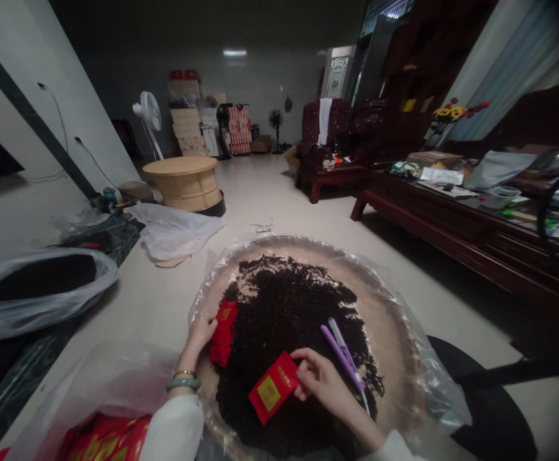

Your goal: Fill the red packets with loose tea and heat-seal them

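Observation:
Between the thumb and fingers of my right hand is a red packet with a gold panel, tilted above dark loose leaves. My left hand is at the left side of the round tray, its fingers closed on the edge of a stack of red packets. A purple hair straightener with a pale cord lies on the leaves, right of my right hand. Clear plastic lines the tray's rim.
At lower left, a plastic bag holds more red packets. Behind it stands an open bag of dark material. A round wooden stool, a white fan and a long wooden table stand farther off.

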`<act>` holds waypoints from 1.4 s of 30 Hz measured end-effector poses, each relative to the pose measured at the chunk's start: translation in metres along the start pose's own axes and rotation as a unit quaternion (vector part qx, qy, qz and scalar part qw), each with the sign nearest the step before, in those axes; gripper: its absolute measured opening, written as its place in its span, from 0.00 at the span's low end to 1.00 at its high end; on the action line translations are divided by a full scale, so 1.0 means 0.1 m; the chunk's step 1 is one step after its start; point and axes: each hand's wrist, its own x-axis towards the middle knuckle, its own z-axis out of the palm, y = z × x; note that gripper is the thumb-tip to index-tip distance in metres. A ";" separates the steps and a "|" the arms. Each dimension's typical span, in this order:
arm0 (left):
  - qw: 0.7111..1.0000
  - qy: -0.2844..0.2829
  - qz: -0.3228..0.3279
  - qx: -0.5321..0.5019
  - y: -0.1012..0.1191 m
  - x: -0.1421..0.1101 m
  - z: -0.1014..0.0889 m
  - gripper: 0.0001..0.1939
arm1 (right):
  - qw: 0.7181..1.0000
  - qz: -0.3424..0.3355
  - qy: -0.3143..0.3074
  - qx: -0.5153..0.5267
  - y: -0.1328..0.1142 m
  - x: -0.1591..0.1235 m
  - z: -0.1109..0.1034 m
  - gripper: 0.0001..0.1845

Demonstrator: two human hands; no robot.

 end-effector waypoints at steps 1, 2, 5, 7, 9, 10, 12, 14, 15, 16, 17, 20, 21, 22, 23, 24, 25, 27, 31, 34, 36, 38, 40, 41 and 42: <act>1.000 0.021 0.002 0.009 0.02 -0.02 -0.03 0.10 | 1.000 0.004 -0.005 0.000 0.01 0.00 0.02 0.26; 0.999 0.044 0.005 0.011 0.05 -0.05 -0.06 0.11 | 1.000 0.005 -0.007 0.002 0.03 0.00 0.05 0.25; 0.994 0.104 0.033 -0.005 0.20 -0.19 -0.08 0.14 | 1.000 -0.002 0.000 0.011 0.07 0.01 0.12 0.24; 0.988 0.122 0.082 -0.040 0.35 -0.32 -0.04 0.14 | 1.000 0.003 -0.002 0.013 0.08 0.02 0.15 0.24; 0.971 0.100 0.160 -0.146 0.52 -0.50 0.03 0.13 | 1.000 0.016 -0.015 0.006 0.10 0.01 0.17 0.25; 0.963 0.069 0.177 -0.194 0.61 -0.59 0.07 0.12 | 0.999 0.023 -0.025 0.001 0.10 0.00 0.18 0.25; 0.954 -0.024 0.177 -0.242 0.77 -0.78 0.12 0.12 | 0.998 0.036 -0.050 -0.017 0.12 -0.02 0.19 0.26; 0.942 -0.107 0.192 -0.252 0.90 -0.96 0.14 0.13 | 0.995 0.043 -0.074 -0.053 0.12 -0.04 0.18 0.24; 0.937 -0.129 0.205 -0.252 0.95 -1.05 0.14 0.15 | 0.993 0.041 -0.074 -0.078 0.11 -0.04 0.16 0.22; 0.932 -0.148 0.216 -0.251 0.99 -1.12 0.13 0.16 | 0.993 0.029 -0.056 -0.104 0.09 -0.04 0.13 0.20; 0.926 -0.164 0.228 -0.250 1.03 -1.18 0.12 0.16 | 0.992 0.008 -0.021 -0.128 0.05 -0.04 0.10 0.20; 0.921 -0.186 0.258 -0.227 1.10 -1.33 0.12 0.16 | 0.968 -0.113 0.120 -0.191 -0.11 -0.04 0.02 0.21; 0.923 -0.185 0.264 -0.210 1.12 -1.37 0.14 0.15 | 0.951 -0.164 0.142 -0.220 -0.18 -0.04 0.00 0.21; 0.926 -0.182 0.269 -0.193 1.13 -1.41 0.17 0.14 | 0.931 -0.213 0.147 -0.256 -0.24 -0.05 0.00 0.21; 0.929 -0.177 0.271 -0.179 1.14 -1.44 0.21 0.13 | 0.909 -0.258 0.138 -0.297 -0.29 -0.06 0.00 0.22; 0.932 -0.170 0.269 -0.174 1.15 -1.47 0.26 0.12 | 0.885 -0.297 0.126 -0.336 -0.33 -0.07 0.02 0.23; 0.934 -0.163 0.263 -0.181 1.15 -1.49 0.31 0.12 | 0.861 -0.328 0.117 -0.371 -0.35 -0.07 0.04 0.24; 0.935 -0.142 0.235 -0.224 1.14 -1.53 0.42 0.11 | 0.818 -0.372 0.118 -0.422 -0.34 -0.08 0.08 0.26; 0.924 -0.115 0.158 -0.329 1.11 -1.59 0.59 0.10 | 0.758 -0.421 0.159 -0.471 -0.22 -0.07 0.08 0.28; 0.917 -0.106 0.126 -0.363 1.11 -1.62 0.65 0.12 | 0.722 -0.456 0.189 -0.485 -0.16 -0.06 0.03 0.30; 0.915 -0.103 0.111 -0.375 1.11 -1.63 0.67 0.13 | 0.708 -0.471 0.210 -0.483 -0.15 -0.05 0.00 0.30; 0.912 -0.103 0.094 -0.387 1.13 -1.64 0.67 0.14 | 0.705 -0.470 0.232 -0.479 -0.15 -0.03 -0.01 0.28; 0.907 -0.107 0.076 -0.400 1.14 -1.65 0.67 0.16 | 0.704 -0.462 0.250 -0.477 -0.16 -0.02 -0.02 0.25; 0.904 -0.107 0.068 -0.409 1.15 -1.65 0.67 0.17 | 0.704 -0.463 0.255 -0.475 -0.16 -0.02 -0.02 0.24; 0.900 -0.107 0.062 -0.417 1.16 -1.66 0.68 0.18 | 0.704 -0.467 0.255 -0.471 -0.16 -0.01 -0.02 0.23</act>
